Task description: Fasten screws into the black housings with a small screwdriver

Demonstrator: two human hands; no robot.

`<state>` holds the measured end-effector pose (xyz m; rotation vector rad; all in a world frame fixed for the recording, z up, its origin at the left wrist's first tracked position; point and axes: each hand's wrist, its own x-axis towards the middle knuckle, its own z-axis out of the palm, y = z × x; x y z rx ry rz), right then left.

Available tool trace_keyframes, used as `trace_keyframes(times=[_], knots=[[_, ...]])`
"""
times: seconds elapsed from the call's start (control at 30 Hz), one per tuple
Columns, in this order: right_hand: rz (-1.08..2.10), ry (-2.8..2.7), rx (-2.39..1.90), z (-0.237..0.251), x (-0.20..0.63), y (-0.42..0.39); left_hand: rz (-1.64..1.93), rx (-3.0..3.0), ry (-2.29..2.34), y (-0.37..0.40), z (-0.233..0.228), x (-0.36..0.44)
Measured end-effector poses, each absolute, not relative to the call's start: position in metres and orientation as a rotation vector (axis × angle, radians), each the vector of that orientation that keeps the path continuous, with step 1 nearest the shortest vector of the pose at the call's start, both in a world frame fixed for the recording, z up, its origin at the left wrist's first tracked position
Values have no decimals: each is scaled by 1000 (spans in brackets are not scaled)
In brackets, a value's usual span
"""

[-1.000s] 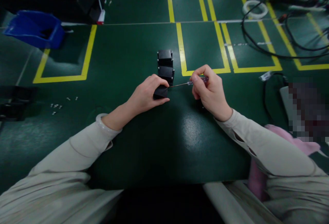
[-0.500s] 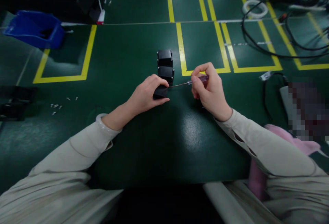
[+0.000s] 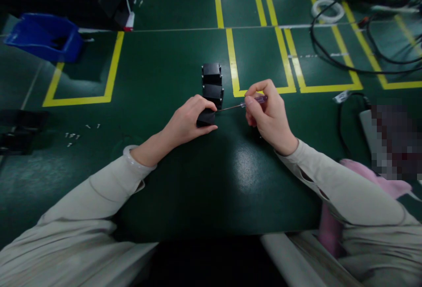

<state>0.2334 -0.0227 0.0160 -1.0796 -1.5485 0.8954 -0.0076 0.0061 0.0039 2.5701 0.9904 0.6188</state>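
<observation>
My left hand (image 3: 189, 120) is closed around a small black block (image 3: 206, 118), thumb along its near side and fingers over the far side. In my right hand (image 3: 266, 115) is a screwdriver (image 3: 260, 100) with a clear purplish handle, pinched between thumb and fingers. Its thin shaft points left, and the tip meets the block's right side near my left fingertips. Just beyond stand two similar black blocks, a nearer one (image 3: 212, 92) and a farther one (image 3: 211, 71), with small shiny screws sticking out at their sides.
Several loose screws (image 3: 71, 136) lie on the green table at left, near dark parts (image 3: 20, 133). A blue bin (image 3: 46, 36) stands at the upper left. Black cables (image 3: 329, 60) and a white tape roll (image 3: 327, 11) are at the upper right. Pink cloth (image 3: 369, 175) lies by my right sleeve.
</observation>
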Motion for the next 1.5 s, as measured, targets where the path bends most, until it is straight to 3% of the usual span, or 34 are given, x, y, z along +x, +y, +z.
trace_keyframes(times=[1.5], knots=[[860,-1557,-1052,15,233,-23,647,2587,978,6,3,-8]])
